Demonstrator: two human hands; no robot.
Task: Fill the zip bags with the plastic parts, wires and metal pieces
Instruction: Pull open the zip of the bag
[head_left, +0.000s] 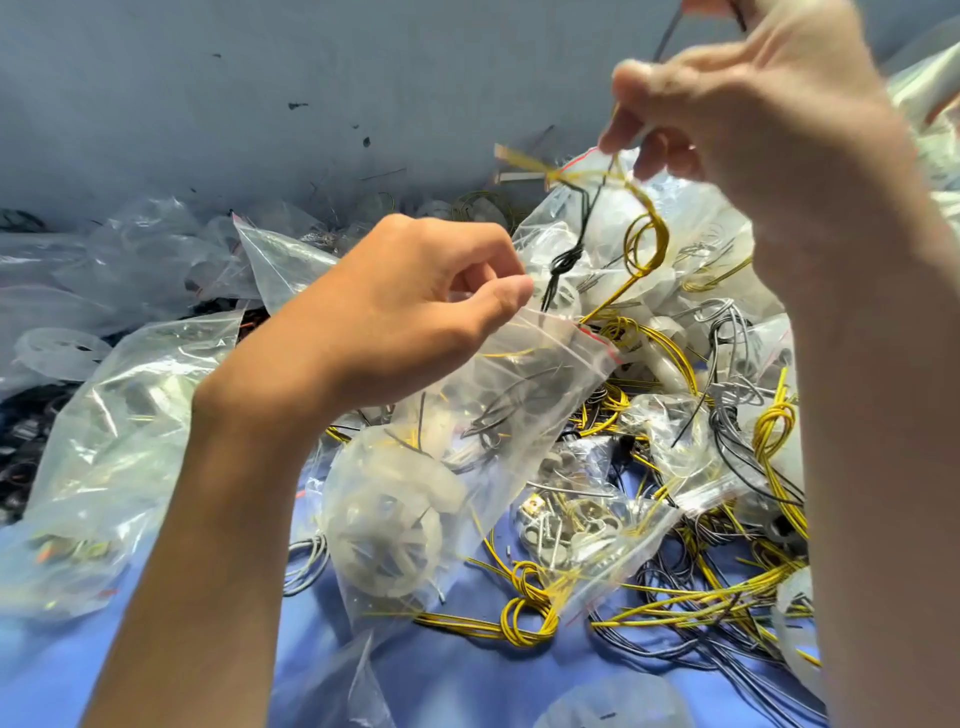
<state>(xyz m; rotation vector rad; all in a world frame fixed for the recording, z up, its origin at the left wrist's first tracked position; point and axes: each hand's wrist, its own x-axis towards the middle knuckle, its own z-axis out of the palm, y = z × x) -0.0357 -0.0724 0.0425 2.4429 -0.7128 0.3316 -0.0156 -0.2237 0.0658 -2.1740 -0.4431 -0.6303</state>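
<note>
Lower tails first: yellow coiled wire and black knotted wire, pinched in right hand, into clear red-striped zip bag beneath, lip pinched wide by left hand.

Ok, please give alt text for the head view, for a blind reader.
The left hand pinches a zip bag at its mouth; the right hand holds a yellow wire and a black wire above it.

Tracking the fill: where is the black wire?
Head view, centre: the black wire hangs from the right hand, its knot above the zip bag the left hand holds.
</note>
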